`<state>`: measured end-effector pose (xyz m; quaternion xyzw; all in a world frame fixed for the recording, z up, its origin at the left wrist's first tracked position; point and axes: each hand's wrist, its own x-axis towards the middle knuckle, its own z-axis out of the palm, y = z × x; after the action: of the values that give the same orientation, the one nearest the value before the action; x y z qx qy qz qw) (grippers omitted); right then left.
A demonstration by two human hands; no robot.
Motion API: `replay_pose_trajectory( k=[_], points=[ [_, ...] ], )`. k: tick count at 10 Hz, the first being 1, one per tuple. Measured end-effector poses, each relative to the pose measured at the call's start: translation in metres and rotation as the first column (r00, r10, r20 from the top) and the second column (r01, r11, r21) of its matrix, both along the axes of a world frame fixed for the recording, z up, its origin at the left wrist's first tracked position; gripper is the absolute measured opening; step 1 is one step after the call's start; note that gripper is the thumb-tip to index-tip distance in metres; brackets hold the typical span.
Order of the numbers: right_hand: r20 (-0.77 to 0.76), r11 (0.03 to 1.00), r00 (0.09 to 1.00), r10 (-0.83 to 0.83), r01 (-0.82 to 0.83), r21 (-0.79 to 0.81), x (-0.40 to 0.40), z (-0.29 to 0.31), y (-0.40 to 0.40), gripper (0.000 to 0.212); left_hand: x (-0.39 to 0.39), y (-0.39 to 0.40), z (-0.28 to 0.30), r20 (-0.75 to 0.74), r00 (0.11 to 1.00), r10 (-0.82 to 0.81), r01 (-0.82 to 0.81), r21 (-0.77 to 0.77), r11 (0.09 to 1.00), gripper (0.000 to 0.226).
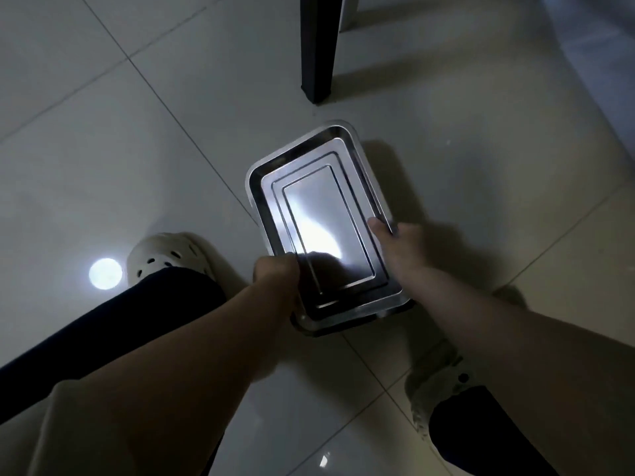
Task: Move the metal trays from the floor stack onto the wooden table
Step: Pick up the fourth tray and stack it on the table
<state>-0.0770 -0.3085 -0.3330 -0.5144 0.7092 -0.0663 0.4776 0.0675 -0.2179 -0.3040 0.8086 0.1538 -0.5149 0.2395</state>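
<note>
From the head camera, a metal tray [323, 231] sits on top of a stack of trays [347, 322] on the tiled floor [120, 149]. The left hand [275, 274] pinches the tray's near left rim. The right hand [398, 247] grips the right rim, thumb on top. A dark table leg [316, 46] stands far behind. Light-coloured clogs [168, 257] are on both sides.

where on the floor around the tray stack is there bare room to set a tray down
Bare tile lies left of the tray stack, past the left shoe, and right of it beyond the right hand. It is crowded ahead at the dark table leg, and near the person, where the left hand, arms and right shoe close in.
</note>
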Motion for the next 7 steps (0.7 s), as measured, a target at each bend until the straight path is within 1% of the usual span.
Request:
replay_pose_trajectory(
  k=[1, 2, 3, 4, 6, 7],
  points=[
    [0.053, 0.995, 0.994, -0.093, 0.094, -0.029, 0.0, 0.019, 0.008, 0.037, 0.004, 0.003, 0.018, 0.054, 0.994, -0.092, 0.094, -0.045, 0.995, 0.036],
    [0.079, 0.985, 0.983, -0.168, 0.171, -0.031, -0.008, 0.045, 0.013, 0.034, 0.009, 0.005, 0.042, 0.063, 0.992, -0.109, 0.113, -0.072, 0.991, 0.035],
    [0.098, 0.98, 0.98, -0.176, 0.184, -0.078, -0.019, 0.085, 0.017, 0.032, 0.005, 0.007, 0.079, 0.047, 0.989, -0.138, 0.143, -0.106, 0.984, 0.033],
    [0.109, 0.974, 0.978, -0.179, 0.191, -0.119, -0.03, 0.134, 0.024, 0.035, -0.004, 0.014, 0.121, 0.035, 0.988, -0.151, 0.155, -0.156, 0.976, 0.031],
    [0.079, 0.953, 0.982, -0.169, 0.184, -0.24, -0.058, 0.232, 0.053, 0.041, -0.031, 0.041, 0.202, 0.053, 0.989, -0.137, 0.145, -0.234, 0.961, 0.036],
    [0.105, 0.933, 0.974, -0.2, 0.222, -0.284, -0.075, 0.272, 0.075, 0.047, -0.047, 0.062, 0.243, 0.074, 0.99, -0.119, 0.135, -0.276, 0.952, 0.035]
  ],
)
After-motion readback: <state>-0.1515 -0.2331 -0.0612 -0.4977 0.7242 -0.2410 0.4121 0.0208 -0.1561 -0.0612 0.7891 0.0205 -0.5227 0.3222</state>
